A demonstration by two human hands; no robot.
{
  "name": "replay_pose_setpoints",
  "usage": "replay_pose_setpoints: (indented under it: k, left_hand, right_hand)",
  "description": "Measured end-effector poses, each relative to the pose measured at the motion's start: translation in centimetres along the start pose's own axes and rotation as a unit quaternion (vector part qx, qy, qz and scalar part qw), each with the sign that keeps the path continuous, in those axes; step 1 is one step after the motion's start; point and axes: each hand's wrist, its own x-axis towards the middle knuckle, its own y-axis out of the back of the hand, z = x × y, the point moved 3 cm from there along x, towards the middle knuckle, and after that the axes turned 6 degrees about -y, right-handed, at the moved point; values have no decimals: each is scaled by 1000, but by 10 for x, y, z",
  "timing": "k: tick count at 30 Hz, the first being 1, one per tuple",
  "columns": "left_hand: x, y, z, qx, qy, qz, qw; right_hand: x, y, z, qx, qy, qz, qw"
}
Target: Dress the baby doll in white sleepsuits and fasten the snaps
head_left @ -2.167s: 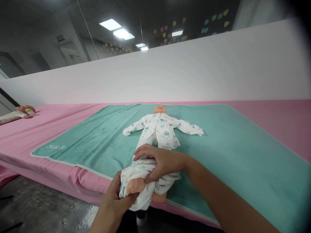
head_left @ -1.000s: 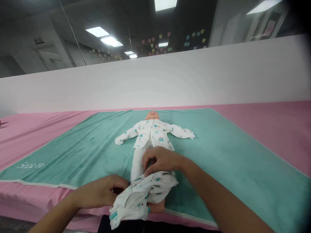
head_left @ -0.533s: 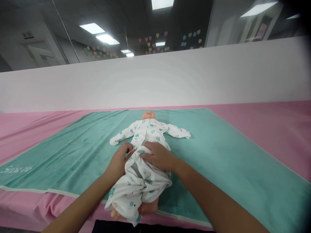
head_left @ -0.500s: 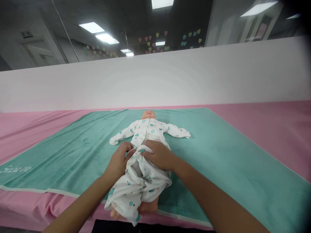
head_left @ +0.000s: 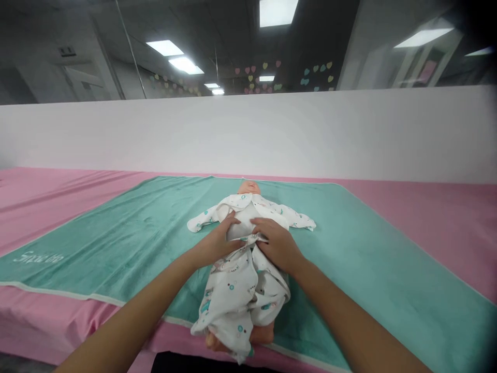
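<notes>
A baby doll (head_left: pixel 248 187) lies on its back on a teal towel (head_left: pixel 368 259), head away from me, feet at the near edge. It wears a white printed jacket (head_left: pixel 279 212) and white printed trousers (head_left: pixel 240 295) bunched over its legs. My left hand (head_left: pixel 217 241) and my right hand (head_left: pixel 275 243) sit side by side at the doll's waist, fingers closed on the trousers' waistband, which now lies against the belly. The jacket hem is pushed up there. The doll's bare feet (head_left: pixel 264 335) stick out below the trouser legs.
The towel covers a long pink padded surface (head_left: pixel 446 217) backed by a low white wall (head_left: pixel 349 134). Embroidered lettering (head_left: pixel 38 257) marks the towel's near left corner. The surface's front edge runs just below the doll's feet.
Both hands have drawn the trousers up the doll's legs from the feet to the waist. The bunched cloth has spread over the legs. My view has shifted slightly.
</notes>
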Motion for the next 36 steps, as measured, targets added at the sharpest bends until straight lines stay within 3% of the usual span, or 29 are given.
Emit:
replay_pose_setpoints:
  k: [4,8,10,12,14,16,18,21,24,31,36]
  left_hand:
    - [7,-7,-9,15,-61,26,998]
    - [3,-14,-18,2,-139,135,981]
    - [-1,-14,-17,12,-177,160,971]
    - [-4,-11,-16,18,-178,179,967]
    - [-6,-4,-17,7,-131,197,972]
    - [-7,1,-21,-39,-66,159,984]
    - [-7,3,-24,-115,-9,69,991]
    - [-8,3,-27,-221,40,-53,973]
    - [-9,3,-28,-266,47,-101,958]
    - [-10,3,-31,-282,67,-130,948]
    - [-15,0,-23,-307,55,-226,923]
  right_hand:
    - [-1,-5,-16,62,1,-78,995]
    - [5,-9,-10,140,-63,-43,987]
    - [8,-9,0,156,-91,-6,984]
    - [10,-6,12,149,-115,10,982]
    - [10,-1,19,135,-126,-13,983]
    - [9,5,22,126,-122,-78,981]
    - [7,10,21,117,-106,-158,975]
    - [3,16,16,96,-85,-227,965]
    - [3,17,12,83,-76,-248,962]
    - [3,22,3,99,-64,-285,951]
    - [1,22,3,72,-38,-286,955]
